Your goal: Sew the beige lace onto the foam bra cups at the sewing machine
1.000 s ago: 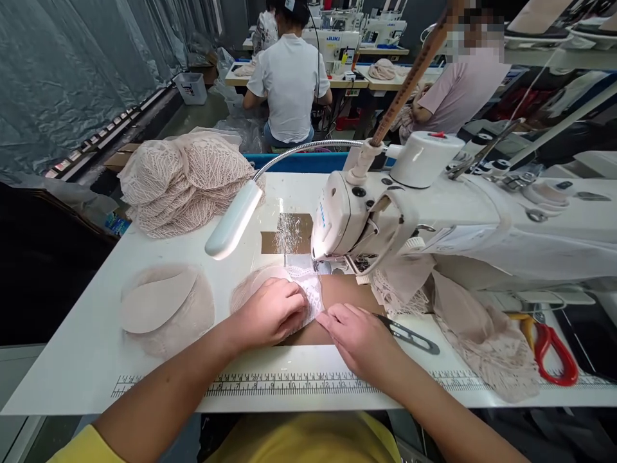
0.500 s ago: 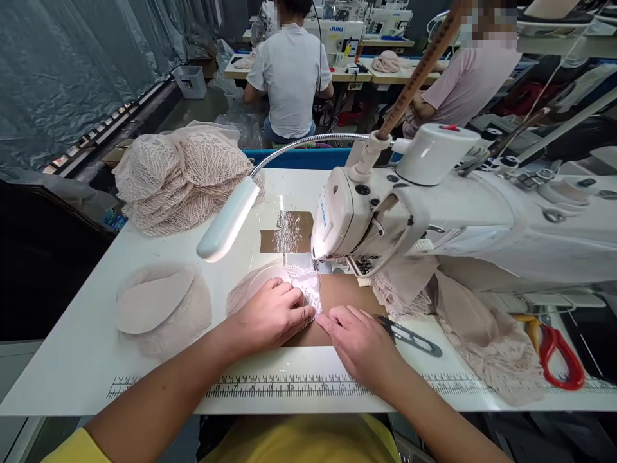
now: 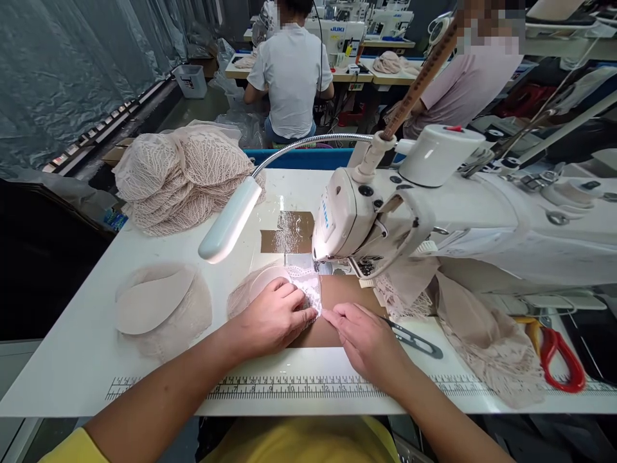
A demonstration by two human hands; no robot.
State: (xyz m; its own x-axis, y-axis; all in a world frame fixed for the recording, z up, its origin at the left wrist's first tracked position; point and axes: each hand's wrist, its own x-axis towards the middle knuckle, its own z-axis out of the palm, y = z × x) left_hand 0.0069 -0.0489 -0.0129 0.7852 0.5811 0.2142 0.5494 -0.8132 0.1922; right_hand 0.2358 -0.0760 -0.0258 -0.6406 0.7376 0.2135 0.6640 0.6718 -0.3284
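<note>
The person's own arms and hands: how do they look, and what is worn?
The left hand and right hand are bare, with no glove, ring or watch visible. A yellow sleeve shows on the left arm, bare below it; no sleeve shows on the right arm.

L hand (image 3: 278, 316) hides pt of lace piece (image 3: 304, 278); mach. (image 3: 475, 202) cut by R edge; pink-shirted co-worker's head (image 3: 490, 27) blurred.
</note>
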